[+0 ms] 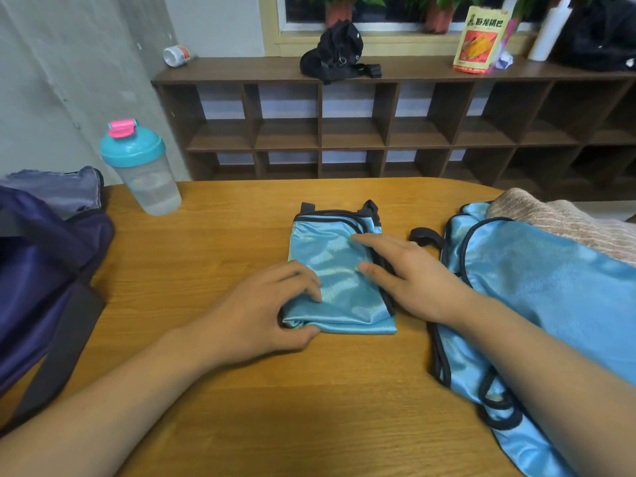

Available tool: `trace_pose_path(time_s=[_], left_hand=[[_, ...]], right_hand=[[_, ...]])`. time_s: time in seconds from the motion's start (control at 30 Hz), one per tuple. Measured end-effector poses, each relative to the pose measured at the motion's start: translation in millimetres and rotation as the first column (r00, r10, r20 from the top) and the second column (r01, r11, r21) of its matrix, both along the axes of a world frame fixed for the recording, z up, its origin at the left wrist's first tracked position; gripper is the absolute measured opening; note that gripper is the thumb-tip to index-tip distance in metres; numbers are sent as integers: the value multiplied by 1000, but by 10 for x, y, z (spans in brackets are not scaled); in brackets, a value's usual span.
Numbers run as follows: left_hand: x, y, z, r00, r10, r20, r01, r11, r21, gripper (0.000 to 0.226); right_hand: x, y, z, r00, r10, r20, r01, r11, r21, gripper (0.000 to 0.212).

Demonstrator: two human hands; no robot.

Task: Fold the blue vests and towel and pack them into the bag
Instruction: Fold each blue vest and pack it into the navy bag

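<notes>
folded blue vest (339, 270): shiny satin, dark piping, packed into a compact rectangle. It lies flat mid-worktop with its strap ends at the far edge. The wooden worktop (241, 390) is light oak grain.

left hand (265, 311): at the vest's near-left corner. Fingers curl over the top layer and the thumb runs along the near edge, so it pinches that corner. The cloth bunches a little at the pinch.

right hand (409, 273): flat on the vest's right side. Fingers are straight and slightly spread, fingertips reaching about the vest's middle, palm over the dark-trimmed right edge. It presses and grips nothing.

second blue vest (550, 287): same satin and trim, unfolded. It is spread loosely on the right of the worktop, just beside the folded one but apart from it. The right forearm lies across it.

beige ribbed towel (557, 215): heaped at far right, behind the second vest and touching it.

dark purple fabric bag (41, 270): left edge of the worktop, grey strap down its front, paler fabric showing at its far end. Well apart from the left hand.

clear plastic shaker bottle (141, 166): teal lid, pink cap, upright at far left near the bag.

Behind the worktop is a brown wooden cubby shelf (344, 132). On top of it sit a black pouch (334, 53) and a yellow-red snack packet (476, 39).
</notes>
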State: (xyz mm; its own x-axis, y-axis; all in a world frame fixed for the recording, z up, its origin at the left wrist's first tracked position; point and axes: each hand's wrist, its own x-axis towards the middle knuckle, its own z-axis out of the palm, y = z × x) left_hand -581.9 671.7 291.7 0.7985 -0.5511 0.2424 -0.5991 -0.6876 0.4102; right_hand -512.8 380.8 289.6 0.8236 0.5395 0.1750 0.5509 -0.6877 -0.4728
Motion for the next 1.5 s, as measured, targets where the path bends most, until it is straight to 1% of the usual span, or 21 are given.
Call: trace_pose_path(time_s=[0.07,0.13,0.2,0.27,0.33,0.4,0.47,0.53,0.57,0.6,0.7,0.77,0.83,0.9,0.97,1.03,1.17,1.27,1.37,1.43,1.5], left_hand=[[0,-2,31,998,5,67,-10,997,76,32],[-28,-25,36,993,-1,119,-16,990,139,25],[-49,-60,14,987,-16,162,-11,987,163,18],[-49,-97,1,983,0,182,-27,989,147,18],[-42,-113,22,984,66,166,-81,993,84,19],[-35,-102,41,981,140,133,-141,990,-6,19],[-39,-87,34,981,183,72,-174,978,-115,17],[-35,-70,18,983,184,-18,-182,949,-259,10],[-31,-58,14,982,180,-53,-188,927,-325,9],[-28,-44,14,981,173,-90,-194,909,-369,9],[3,5,20,969,185,-165,-236,891,-388,30],[25,15,8,956,209,-204,-276,877,-394,27],[58,1,-21,944,224,-243,-316,829,-461,17],[90,4,-51,930,246,-275,-355,795,-492,20],[116,4,-73,918,291,-270,-390,787,-478,25],[127,-6,-83,903,325,-282,-426,769,-476,23],[148,-38,-93,874,402,-274,-486,743,-460,34],[179,-53,-124,844,464,-269,-536,736,-413,41],[198,-71,-127,822,533,-200,-569,748,-342,36],[209,-81,-100,810,562,-169,-586,757,-290,27],[224,-76,-76,799,585,-143,-602,770,-212,29]], right_hand=[[-58,19,87,998,4,67,-8,998,58,46],[-142,61,189,993,68,93,-78,991,107,42],[-229,112,267,982,179,65,-183,981,60,48],[-288,142,284,965,262,10,-261,965,-31,59],[-307,146,270,956,292,-17,-292,949,-119,70],[-285,140,252,958,287,-22,-287,948,-137,67],[-241,129,215,964,266,11,-264,962,-69,44],[-204,113,179,974,222,46,-224,973,52,16],[-195,105,170,982,187,39,-190,976,108,10],[-195,98,167,988,150,25,-152,976,155,11],[-204,105,173,996,81,-23,-72,963,258,19],[-197,126,170,997,49,-52,-31,954,297,24],[-201,145,171,998,22,-55,-3,941,337,28],[-220,143,182,999,8,-51,12,929,369,23],[-243,137,194,995,19,-103,21,928,373,15],[-247,145,188,990,15,-139,34,938,344,24],[-197,187,114,997,-69,-39,79,934,349,12],[-183,234,64,989,-139,-52,148,915,376,20],[-181,302,33,972,-219,-82,234,904,357,28],[-168,329,24,961,-259,-98,277,904,325,27],[-152,336,17,950,-297,-94,312,903,295,26]])
